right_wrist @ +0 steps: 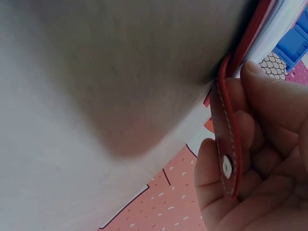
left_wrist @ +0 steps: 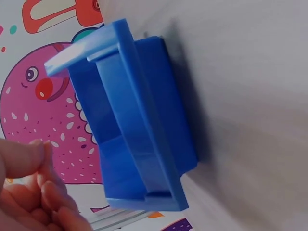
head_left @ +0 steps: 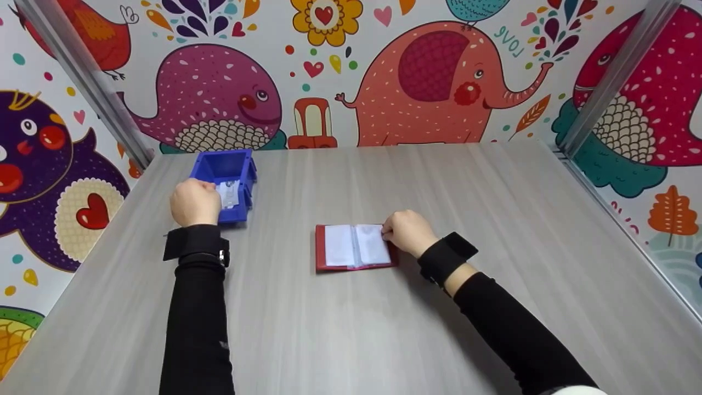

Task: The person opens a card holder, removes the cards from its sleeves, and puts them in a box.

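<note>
Clearly, the red booklet (head_left: 320, 249) lies spread near the middle of the head frame, its pale pages (head_left: 340, 245) facing up. The right hand (head_left: 410, 230) grasps its right-hand edge. In the right wrist view, the thumb presses by the page edge at the upper right, while the other fingers curl behind a red strap (right_wrist: 227, 125), which has light stitching along its edge and a metal snap (right_wrist: 227, 167) near its lower end.

At the left of the head frame, the left hand (head_left: 196, 202) overlaps the near left edge of a blue bin (head_left: 235, 214). Its fingers are clenched; the left wrist view has them at lower left, curled, thumb tip meeting a fingertip, with nothing visible between them. That view also shows a gap between these fingers and the bin. A whitish printed packet (head_left: 228, 193) sits inside the bin.

Both forearms wear black sleeves (head_left: 197, 329) and black wristbands (head_left: 447, 257). They reach in from the bottom of the head frame over a pale wood-grain table (head_left: 307, 334). Across the top runs a wall covering (head_left: 378, 129) printed with a purple whale and a coral elephant, and metal posts (head_left: 620, 77) slant down at upper left and upper right.
</note>
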### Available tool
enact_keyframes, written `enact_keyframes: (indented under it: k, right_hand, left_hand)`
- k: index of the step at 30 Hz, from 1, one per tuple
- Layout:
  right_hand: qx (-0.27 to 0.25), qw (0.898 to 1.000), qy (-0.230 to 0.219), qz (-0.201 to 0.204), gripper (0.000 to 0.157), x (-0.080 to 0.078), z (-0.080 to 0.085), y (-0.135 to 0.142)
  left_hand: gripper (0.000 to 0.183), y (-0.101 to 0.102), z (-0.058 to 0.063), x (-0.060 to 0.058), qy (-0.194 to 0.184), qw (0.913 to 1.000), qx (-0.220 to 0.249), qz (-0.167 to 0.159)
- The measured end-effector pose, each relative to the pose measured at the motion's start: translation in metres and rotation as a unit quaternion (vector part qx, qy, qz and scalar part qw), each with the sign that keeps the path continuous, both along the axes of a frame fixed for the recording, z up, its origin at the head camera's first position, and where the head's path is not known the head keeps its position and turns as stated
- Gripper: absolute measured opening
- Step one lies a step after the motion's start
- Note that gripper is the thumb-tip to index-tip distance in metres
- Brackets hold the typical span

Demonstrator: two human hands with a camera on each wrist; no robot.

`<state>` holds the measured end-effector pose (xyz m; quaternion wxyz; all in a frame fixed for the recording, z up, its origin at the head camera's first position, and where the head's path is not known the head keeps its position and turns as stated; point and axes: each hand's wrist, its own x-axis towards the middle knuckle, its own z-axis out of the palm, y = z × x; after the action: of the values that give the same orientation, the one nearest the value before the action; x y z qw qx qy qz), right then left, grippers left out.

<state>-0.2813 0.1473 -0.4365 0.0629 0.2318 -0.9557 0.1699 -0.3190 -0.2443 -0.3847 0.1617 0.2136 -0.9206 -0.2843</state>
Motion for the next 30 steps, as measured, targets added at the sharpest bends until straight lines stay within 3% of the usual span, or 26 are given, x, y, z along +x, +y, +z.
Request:
enact_keyframes:
  k: [7,15,22,30]
  right_hand:
    - [0.001,1.000,0.004,0.001,0.004,0.000,-0.001,0.001]
    - [0.008,1.000,0.004,0.004,0.004,0.000,0.000,0.000]
    - [0.009,1.000,0.003,0.002,0.004,0.000,0.001,0.000]
    - [0.002,1.000,0.011,0.005,0.005,0.000,0.000,0.000]
  left_hand:
    - [0.025,0.012,0.004,0.002,0.038,0.9988,-0.010,-0.031]
    - [0.020,0.036,0.005,0.003,0.097,0.9914,-0.035,-0.080]
    - [0.014,0.058,-0.002,0.003,0.140,0.9788,-0.046,-0.143]
    - [0.012,0.089,-0.007,0.010,0.138,0.9642,-0.067,-0.216]
